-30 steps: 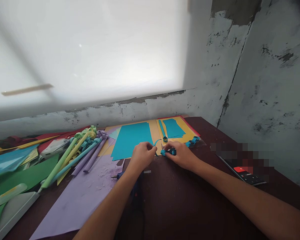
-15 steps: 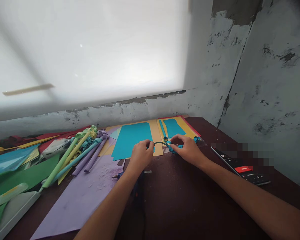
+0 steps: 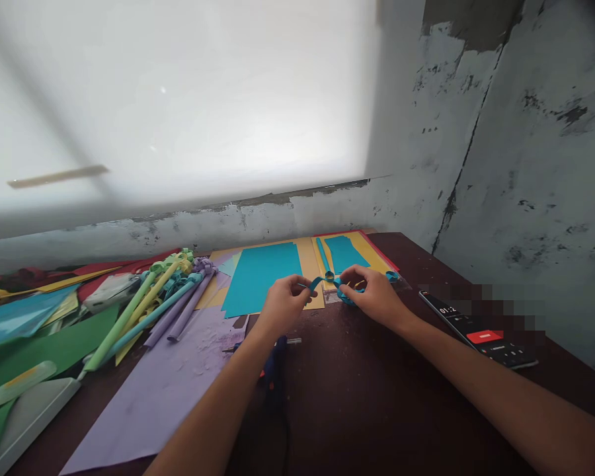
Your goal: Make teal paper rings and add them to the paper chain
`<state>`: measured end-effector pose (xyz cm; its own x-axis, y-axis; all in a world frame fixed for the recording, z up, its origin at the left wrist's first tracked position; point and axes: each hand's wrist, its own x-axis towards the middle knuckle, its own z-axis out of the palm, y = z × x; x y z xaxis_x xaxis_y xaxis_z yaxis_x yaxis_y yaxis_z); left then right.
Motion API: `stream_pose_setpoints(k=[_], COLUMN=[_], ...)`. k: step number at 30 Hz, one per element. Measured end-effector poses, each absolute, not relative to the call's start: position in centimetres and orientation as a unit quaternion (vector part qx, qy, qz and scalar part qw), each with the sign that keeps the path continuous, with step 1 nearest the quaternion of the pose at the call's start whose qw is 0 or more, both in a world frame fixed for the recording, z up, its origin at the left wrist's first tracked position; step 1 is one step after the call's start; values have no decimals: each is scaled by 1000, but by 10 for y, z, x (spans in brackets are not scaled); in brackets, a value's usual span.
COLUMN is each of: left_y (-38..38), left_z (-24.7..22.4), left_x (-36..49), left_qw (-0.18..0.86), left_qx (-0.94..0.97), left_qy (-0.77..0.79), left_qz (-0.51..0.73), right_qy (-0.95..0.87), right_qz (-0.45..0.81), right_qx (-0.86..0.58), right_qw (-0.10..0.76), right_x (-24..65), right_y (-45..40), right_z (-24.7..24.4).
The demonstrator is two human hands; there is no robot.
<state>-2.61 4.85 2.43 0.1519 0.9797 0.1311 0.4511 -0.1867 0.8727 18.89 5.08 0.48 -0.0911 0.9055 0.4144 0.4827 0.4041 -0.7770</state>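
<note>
My left hand [image 3: 286, 301] pinches a narrow teal paper strip [image 3: 317, 283] between thumb and fingers. Close by on the right, my right hand [image 3: 371, 288] has its fingers closed on a curled teal paper piece [image 3: 345, 295], partly hidden by the fingers. The strip seems to run toward this curl; whether they join I cannot tell. Just beyond the hands lie a rolled teal paper tube [image 3: 323, 256] with a curl at its near end and a loose teal paper curl [image 3: 391, 276]. Teal paper sheets [image 3: 265, 271] spread behind my left hand.
A dark glue gun [image 3: 276, 367] lies under my left forearm. Purple paper [image 3: 168, 390] covers the left front; rolled paper stems with curled tops [image 3: 129, 311] rest beyond it. A phone [image 3: 476, 334] lies at the right on the dark table [image 3: 367, 396]. A wall [image 3: 322, 208] stands behind.
The strip has turned from a thin edge-on arc to showing its flat face. My left fingers have opened slightly and shifted a little right. My right hand has hardly moved.
</note>
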Motion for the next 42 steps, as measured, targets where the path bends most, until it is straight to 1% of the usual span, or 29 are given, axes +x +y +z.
stream_pose_setpoints(k=[4,10,13,16,19,28,31,35,38,42], left_y=[49,45,44,46,46,40,41,42,41,40], left_z=[24,29,29,27,26,28,27,24,22,20], left_x=[-25,-25,-26,-27,-26,-17,-17,-16,-15,-12], left_qw=[406,423,380,332,332,406,426,477,511,551], left_qx=[631,597,619,627,616,597,577,540,524,499], left_qy=[508,503,533,552,563,556,554,529,505,482], left_qz=[423,460,434,438,441,413,423,448,457,464], right_qy=[-702,-703,-704,-710,-717,-728,-730,-728,-716,-657], right_qz=[232,242,249,261,267,268,272,286,318,410], right_qx=[-497,-483,-476,-465,-452,-425,-421,-413,-410,-409], right_qw=[455,463,464,459,459,467,464,467,467,483], right_x=[189,189,189,188,185,182,181,180,180,182], right_y=[50,51,51,48,43,38,36,36,37,40], right_z=[6,3,3,4,6,6,8,9,7,5])
